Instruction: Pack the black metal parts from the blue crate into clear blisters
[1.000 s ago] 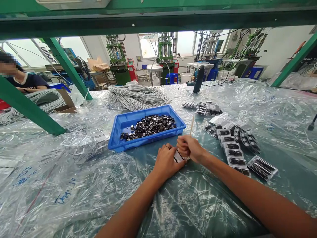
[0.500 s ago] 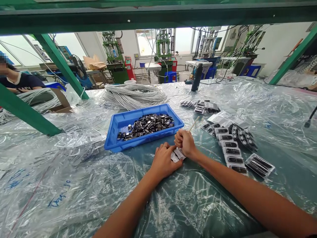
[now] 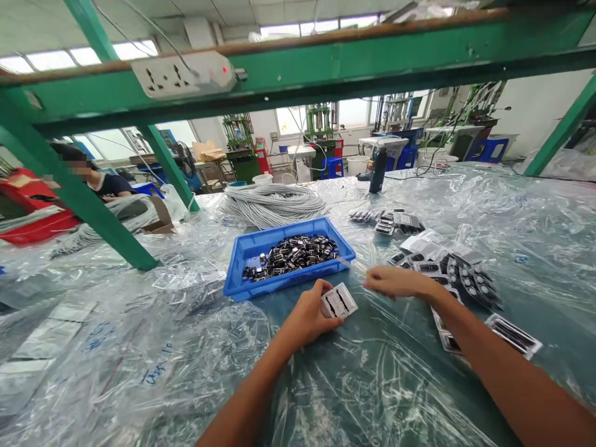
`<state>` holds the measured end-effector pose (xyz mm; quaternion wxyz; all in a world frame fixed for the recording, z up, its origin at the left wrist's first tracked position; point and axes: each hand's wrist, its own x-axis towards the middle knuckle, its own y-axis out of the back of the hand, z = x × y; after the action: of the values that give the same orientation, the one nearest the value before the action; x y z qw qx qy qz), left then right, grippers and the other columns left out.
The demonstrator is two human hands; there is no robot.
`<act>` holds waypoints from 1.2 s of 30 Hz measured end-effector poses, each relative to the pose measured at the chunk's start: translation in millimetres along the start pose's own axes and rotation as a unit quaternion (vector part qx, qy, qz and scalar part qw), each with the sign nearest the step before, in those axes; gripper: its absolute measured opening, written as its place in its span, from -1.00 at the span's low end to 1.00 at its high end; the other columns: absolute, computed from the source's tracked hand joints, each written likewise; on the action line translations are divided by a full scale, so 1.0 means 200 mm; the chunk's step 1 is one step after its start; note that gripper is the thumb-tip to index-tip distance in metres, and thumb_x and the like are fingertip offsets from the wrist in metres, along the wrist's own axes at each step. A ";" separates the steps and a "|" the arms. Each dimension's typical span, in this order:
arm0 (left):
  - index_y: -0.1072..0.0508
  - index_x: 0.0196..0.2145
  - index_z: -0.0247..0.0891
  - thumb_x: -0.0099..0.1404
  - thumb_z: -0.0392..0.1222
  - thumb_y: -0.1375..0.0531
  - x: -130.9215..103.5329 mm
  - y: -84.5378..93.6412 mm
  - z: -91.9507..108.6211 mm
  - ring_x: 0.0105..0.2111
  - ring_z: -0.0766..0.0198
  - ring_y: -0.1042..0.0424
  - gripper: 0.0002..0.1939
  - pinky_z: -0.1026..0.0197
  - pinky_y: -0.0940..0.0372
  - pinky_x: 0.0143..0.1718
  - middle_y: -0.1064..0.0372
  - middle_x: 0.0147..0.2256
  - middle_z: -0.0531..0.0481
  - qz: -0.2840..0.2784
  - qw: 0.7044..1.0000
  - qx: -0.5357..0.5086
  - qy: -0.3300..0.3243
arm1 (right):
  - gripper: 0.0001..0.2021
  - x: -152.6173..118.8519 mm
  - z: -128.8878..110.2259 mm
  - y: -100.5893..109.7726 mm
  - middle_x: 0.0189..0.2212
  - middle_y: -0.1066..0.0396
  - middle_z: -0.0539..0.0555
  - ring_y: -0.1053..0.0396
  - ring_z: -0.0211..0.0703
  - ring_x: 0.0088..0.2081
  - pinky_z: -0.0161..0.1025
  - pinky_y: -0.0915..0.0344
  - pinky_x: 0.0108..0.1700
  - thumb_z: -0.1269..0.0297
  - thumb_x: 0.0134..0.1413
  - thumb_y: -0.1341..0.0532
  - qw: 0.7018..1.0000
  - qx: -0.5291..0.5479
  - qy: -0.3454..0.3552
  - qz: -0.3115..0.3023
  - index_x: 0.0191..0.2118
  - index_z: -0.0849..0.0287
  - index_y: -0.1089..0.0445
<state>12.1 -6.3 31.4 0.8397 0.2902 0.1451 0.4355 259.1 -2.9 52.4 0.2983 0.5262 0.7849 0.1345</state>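
Note:
My left hand [image 3: 313,315] grips a small white card pack [image 3: 339,301] with dark torn-looking patches, its thumb and fingers on the pack's left side. To the right, my right hand [image 3: 387,281] is closed and blurred, with a thin pale stick [image 3: 345,262] pointing left from it, faint from motion. Behind my left hand stands a blue tray [image 3: 284,284] with a heap of small black and silver parts [image 3: 298,253]. Beyond my right hand lie clear blister packs [image 3: 427,267] with black pieces, partly hidden by my right forearm.
Plastic film [image 3: 200,347] covers the table. Behind the tray lies a coil of grey cable [image 3: 274,206]; a dark bottle [image 3: 378,171] stands farther back. Green frame bars [image 3: 298,71] cross overhead, bearing a power strip [image 3: 184,76]. A person [image 3: 109,183] sits at the far left.
My right hand has moved right, away from the pack, with the stick. The pack in my left hand is tilted up and more exposed. The camera view has tipped upward.

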 end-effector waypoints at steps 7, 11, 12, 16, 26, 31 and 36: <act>-0.52 -0.14 -0.30 0.24 0.06 -0.17 0.08 0.20 0.02 -0.40 0.20 -0.43 -0.60 0.23 -0.28 -0.38 -0.51 -0.34 -0.06 0.190 0.967 -0.172 -0.004 | -0.86 0.06 -0.15 -0.12 -0.24 -0.48 0.15 -0.43 -0.05 -0.20 -0.20 -0.33 -0.17 0.39 0.10 -0.17 0.912 -0.243 0.242 0.225 -0.26 0.17 -0.47; -0.57 -0.21 -0.32 0.13 0.03 -0.27 0.24 0.30 -0.01 -0.39 0.16 -0.47 -0.62 0.21 -0.31 -0.37 -0.55 -0.33 -0.11 0.324 0.922 -0.209 -0.015 | -0.72 0.19 -0.44 -0.20 -0.07 -0.44 0.24 -0.41 -0.04 -0.04 -0.14 -0.32 0.03 0.45 0.23 -0.05 0.848 -0.218 0.353 0.331 -0.05 0.24 -0.44; -0.58 -0.22 -0.32 0.12 0.02 -0.28 0.28 0.32 -0.01 -0.36 0.15 -0.49 -0.63 0.20 -0.33 -0.34 -0.56 -0.32 -0.12 0.344 0.911 -0.226 -0.024 | -0.70 0.24 -0.50 -0.22 -0.05 -0.44 0.27 -0.40 -0.01 -0.01 -0.11 -0.31 0.07 0.47 0.21 -0.06 0.845 -0.221 0.348 0.341 -0.02 0.27 -0.44; -0.59 -0.26 -0.32 0.11 -0.04 -0.29 0.37 0.36 -0.02 -0.24 0.11 -0.52 -0.69 0.16 -0.36 -0.19 -0.57 -0.27 -0.14 0.413 0.867 -0.273 -0.044 | -0.70 0.44 -0.64 -0.28 -0.05 -0.48 0.30 -0.43 0.03 -0.01 -0.10 -0.31 0.09 0.48 0.21 -0.09 0.865 -0.180 0.299 0.362 0.00 0.33 -0.45; -0.57 -0.32 -0.30 0.07 -0.05 -0.31 0.40 0.48 -0.22 -0.45 0.24 -0.45 -0.72 0.26 -0.29 -0.40 -0.52 -0.45 -0.02 0.324 0.915 -0.240 0.017 | -0.78 0.71 -0.49 -0.23 -0.39 -0.60 0.10 -0.55 -0.01 -0.32 -0.15 -0.46 -0.20 0.24 0.10 -0.21 0.916 0.085 0.275 0.280 -0.30 0.22 -0.59; -0.55 -0.40 -0.31 0.09 -0.19 -0.28 0.44 0.42 -0.28 -0.47 0.24 -0.43 -0.86 0.26 -0.26 -0.42 -0.49 -0.49 -0.03 0.344 0.911 -0.215 0.074 | -0.78 0.76 -0.40 -0.24 -0.36 -0.60 0.11 -0.56 -0.02 -0.29 -0.16 -0.45 -0.16 0.32 0.05 -0.17 0.929 0.053 0.258 0.261 -0.30 0.22 -0.59; -0.52 -0.45 -0.30 0.10 -0.27 -0.24 0.44 0.40 -0.34 -0.39 0.20 -0.45 -0.94 0.24 -0.26 -0.36 -0.48 -0.46 -0.05 0.402 0.890 -0.186 0.112 | -0.83 0.78 -0.40 -0.33 -0.38 -0.58 0.15 -0.52 -0.06 -0.33 -0.22 -0.37 -0.21 0.43 0.06 -0.16 0.899 -0.100 0.294 0.309 -0.35 0.22 -0.52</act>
<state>-22.5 127.0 28.4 0.6097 0.1114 0.0255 0.7843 118.6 119.9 30.3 0.0485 0.6461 0.6169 0.4468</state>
